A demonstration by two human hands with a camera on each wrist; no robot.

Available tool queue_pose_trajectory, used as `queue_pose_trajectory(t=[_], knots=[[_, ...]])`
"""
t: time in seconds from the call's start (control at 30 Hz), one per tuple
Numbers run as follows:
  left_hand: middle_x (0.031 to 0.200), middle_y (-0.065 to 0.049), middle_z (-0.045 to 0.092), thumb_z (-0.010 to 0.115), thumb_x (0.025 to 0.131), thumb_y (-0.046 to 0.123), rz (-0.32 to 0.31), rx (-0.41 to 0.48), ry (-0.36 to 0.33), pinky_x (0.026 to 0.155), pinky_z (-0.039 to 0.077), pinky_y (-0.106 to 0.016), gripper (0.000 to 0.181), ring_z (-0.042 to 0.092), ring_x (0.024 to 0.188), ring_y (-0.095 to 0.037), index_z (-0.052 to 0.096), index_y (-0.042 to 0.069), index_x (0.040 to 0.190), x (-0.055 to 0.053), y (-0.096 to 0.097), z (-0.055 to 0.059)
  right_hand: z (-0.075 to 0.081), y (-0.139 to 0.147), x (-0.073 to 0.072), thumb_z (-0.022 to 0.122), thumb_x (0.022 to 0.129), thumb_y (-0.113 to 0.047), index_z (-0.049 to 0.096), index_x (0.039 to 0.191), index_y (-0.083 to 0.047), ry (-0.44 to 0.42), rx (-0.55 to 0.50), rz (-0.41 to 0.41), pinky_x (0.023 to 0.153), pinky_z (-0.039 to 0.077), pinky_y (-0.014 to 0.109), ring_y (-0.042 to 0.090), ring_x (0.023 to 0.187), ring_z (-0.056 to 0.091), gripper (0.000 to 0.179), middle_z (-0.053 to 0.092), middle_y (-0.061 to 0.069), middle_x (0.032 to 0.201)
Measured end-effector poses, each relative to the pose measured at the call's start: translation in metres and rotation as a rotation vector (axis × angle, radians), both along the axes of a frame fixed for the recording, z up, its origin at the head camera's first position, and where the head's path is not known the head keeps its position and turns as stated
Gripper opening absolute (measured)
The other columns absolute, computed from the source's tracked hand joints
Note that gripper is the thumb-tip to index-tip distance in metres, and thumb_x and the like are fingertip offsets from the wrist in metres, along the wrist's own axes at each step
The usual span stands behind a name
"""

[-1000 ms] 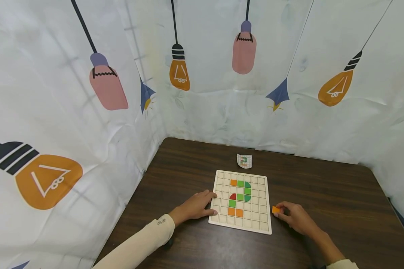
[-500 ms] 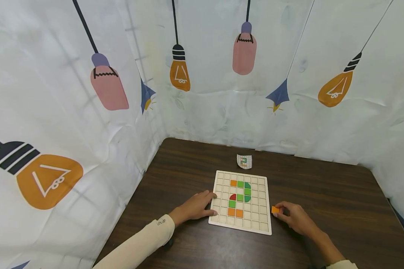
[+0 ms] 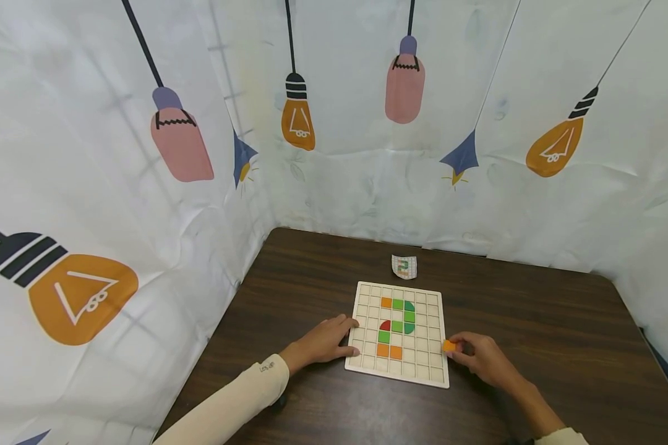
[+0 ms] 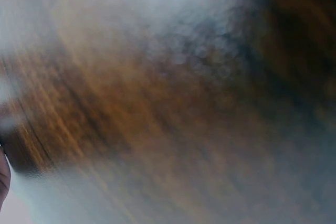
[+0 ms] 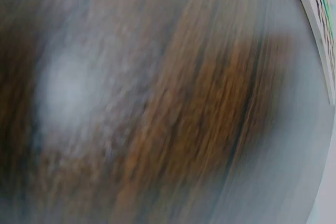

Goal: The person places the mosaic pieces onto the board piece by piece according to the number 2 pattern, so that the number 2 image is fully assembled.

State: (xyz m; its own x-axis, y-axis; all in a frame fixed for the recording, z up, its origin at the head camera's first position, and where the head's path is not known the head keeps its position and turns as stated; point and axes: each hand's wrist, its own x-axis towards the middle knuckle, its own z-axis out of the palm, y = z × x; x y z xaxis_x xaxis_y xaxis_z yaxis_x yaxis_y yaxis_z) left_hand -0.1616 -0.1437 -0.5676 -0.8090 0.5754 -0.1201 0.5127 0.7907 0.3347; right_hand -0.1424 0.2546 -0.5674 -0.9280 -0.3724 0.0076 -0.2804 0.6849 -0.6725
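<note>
A pale square grid board (image 3: 428,371) lies on the dark table. Orange, green and red tiles form a figure like a 2 on it, some with a rounded corner, such as the red tile (image 3: 386,326). My left hand (image 3: 325,340) rests at the board's left edge, thumb and fingertips touching it. At the right edge, my right hand (image 3: 485,357) pinches an orange tile (image 3: 449,345) between thumb and fingers. The left wrist view holds only a sliver of hand and blurred tabletop. In the right wrist view the board's edge (image 5: 317,30) enters at upper right.
Behind the board lies a small paper card (image 3: 404,267) printed with a grid and a coloured 2-like figure. The brown wooden table (image 3: 534,309) ends against white curtains (image 3: 362,185) printed with lamps at the back and left.
My right hand has moved slightly left with the orange tile, from beside the board to its right edge. My left hand stays where it was.
</note>
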Motion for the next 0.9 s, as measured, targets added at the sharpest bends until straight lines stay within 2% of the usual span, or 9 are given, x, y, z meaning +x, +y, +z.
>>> queue_pose_trajectory(t=[0.17,0.37,0.5,0.67,0.9], knots=[[0.113,0.003,0.057,0.062,0.093,0.06,-0.003,-0.004,0.006,0.091,0.045,-0.032,0.065,0.049,0.091,-0.007,0.051,0.018,0.141,0.0,0.0,0.0,0.0,-0.006,0.001,0.078,0.086,-0.009,0.07,0.107,-0.007,0.0,-0.039,0.007,0.047,0.044,0.023,0.001,0.053,0.048,0.023,0.061,-0.002,0.085],[0.115,0.002,0.057,0.062,0.093,0.059,-0.001,-0.005,0.006,0.093,0.045,-0.033,0.065,0.05,0.093,-0.007,0.05,0.019,0.141,0.0,0.0,0.0,0.0,-0.014,0.001,0.078,0.087,-0.011,0.07,0.106,-0.004,-0.049,-0.135,0.013,0.045,0.045,0.025,0.002,0.052,0.05,0.022,0.062,0.0,0.084],[0.116,0.002,0.057,0.063,0.093,0.059,-0.001,-0.009,0.005,0.093,0.045,-0.033,0.065,0.051,0.094,-0.007,0.05,0.019,0.142,-0.001,0.0,0.0,0.0,-0.02,0.002,0.078,0.088,-0.013,0.07,0.107,-0.004,-0.069,-0.163,0.032,0.045,0.046,0.025,0.002,0.051,0.05,0.022,0.061,0.0,0.083],[0.115,0.003,0.056,0.063,0.093,0.059,0.0,-0.011,0.003,0.092,0.044,-0.032,0.065,0.05,0.093,-0.007,0.05,0.019,0.142,-0.001,0.0,0.0,-0.002,-0.027,0.001,0.077,0.089,-0.015,0.07,0.107,-0.003,-0.036,-0.193,0.067,0.045,0.044,0.024,0.0,0.051,0.048,0.022,0.061,-0.002,0.081],[0.115,0.002,0.056,0.063,0.092,0.06,-0.002,-0.019,-0.005,0.092,0.045,-0.032,0.066,0.051,0.094,-0.007,0.05,0.019,0.142,-0.001,0.001,0.001,-0.005,-0.04,0.001,0.078,0.088,-0.013,0.072,0.104,-0.006,-0.017,-0.216,0.072,0.047,0.04,0.02,-0.002,0.055,0.046,0.019,0.061,-0.006,0.08]])
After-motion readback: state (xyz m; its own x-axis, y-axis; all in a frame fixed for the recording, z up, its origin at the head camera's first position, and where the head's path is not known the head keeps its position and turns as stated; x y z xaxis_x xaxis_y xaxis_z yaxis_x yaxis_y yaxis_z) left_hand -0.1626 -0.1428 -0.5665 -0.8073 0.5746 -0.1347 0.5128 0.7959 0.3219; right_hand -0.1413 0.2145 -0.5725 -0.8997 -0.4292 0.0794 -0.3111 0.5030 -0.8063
